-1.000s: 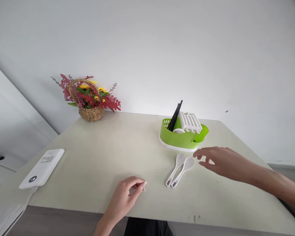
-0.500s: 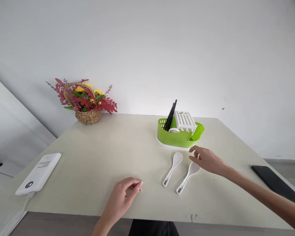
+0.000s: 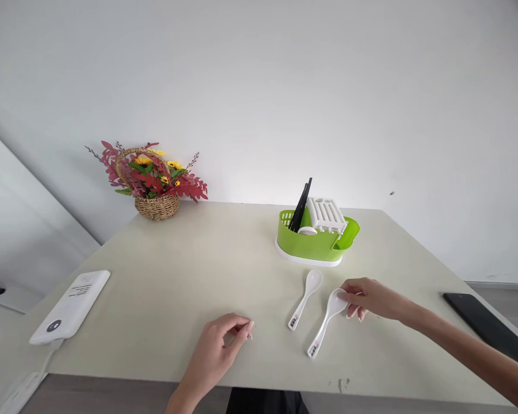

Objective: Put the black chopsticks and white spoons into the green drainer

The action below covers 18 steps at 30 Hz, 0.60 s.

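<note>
With thumb and fingers, my right hand (image 3: 365,298) pinches the rim of a white spoon (image 3: 327,322) at its bowl. That spoon's handle points toward the front edge of the table. A second white spoon (image 3: 304,299) lies just to the left, bowl away from me. My left hand (image 3: 222,345) rests near the table's front edge, thumb and fingertips drawn together, and nothing shows between them. Behind the spoons stands a green utensil caddy (image 3: 306,247) on a white base, with black chopsticks (image 3: 300,206) leaning in it and a white slotted rack (image 3: 327,214) on top.
A wicker basket (image 3: 157,208) of red and yellow flowers stands at the back left. A white power bank (image 3: 71,307) with a cable lies at the left edge. A black phone (image 3: 486,322) lies at the right edge. A wall rises behind the table.
My right hand has come down from beside the caddy and closed on the right spoon's bowl. That spoon now sits slightly nearer the front edge. The left hand has hardly moved.
</note>
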Each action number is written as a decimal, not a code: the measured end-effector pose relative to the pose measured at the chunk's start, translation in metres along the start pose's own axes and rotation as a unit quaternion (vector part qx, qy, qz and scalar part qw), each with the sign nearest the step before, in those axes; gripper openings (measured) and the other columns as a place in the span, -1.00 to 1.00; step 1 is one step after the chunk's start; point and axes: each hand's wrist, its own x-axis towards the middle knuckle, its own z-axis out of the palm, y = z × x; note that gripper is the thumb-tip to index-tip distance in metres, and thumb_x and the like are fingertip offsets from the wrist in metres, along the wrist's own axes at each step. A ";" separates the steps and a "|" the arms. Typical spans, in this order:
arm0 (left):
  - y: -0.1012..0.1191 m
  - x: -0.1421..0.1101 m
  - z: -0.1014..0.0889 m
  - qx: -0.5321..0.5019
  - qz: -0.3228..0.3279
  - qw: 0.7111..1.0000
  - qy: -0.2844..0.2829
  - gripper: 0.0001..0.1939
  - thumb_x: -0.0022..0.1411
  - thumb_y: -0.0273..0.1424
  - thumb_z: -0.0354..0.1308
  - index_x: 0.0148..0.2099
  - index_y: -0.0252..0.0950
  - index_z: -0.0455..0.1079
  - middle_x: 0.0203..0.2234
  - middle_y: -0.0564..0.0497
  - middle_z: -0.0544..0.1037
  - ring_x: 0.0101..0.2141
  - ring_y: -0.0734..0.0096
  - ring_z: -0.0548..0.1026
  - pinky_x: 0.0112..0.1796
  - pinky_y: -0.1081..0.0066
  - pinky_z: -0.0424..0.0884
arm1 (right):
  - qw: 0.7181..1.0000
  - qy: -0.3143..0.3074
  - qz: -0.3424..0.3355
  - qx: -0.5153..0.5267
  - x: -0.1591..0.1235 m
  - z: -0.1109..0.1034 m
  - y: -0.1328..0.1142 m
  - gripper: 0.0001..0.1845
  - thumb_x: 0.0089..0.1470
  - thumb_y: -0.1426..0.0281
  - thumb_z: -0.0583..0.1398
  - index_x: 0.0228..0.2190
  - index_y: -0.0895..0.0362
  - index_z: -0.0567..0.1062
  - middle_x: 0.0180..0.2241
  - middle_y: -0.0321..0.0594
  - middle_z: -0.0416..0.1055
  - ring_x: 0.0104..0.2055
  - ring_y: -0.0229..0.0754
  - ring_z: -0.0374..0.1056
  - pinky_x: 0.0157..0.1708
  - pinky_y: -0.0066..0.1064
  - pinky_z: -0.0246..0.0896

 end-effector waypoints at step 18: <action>0.001 -0.002 -0.002 -0.021 0.014 1.000 0.001 -0.65 0.48 -0.14 0.05 -0.24 -0.17 0.56 -0.33 0.04 0.67 -0.29 0.34 0.61 -0.25 0.51 0.47 | 0.706 0.563 -0.205 -0.378 -0.049 -0.045 -0.204 -0.66 0.39 0.20 0.01 -0.09 0.03 0.54 -0.27 -0.13 0.65 -0.39 -0.05 0.50 -0.41 -0.32 0.10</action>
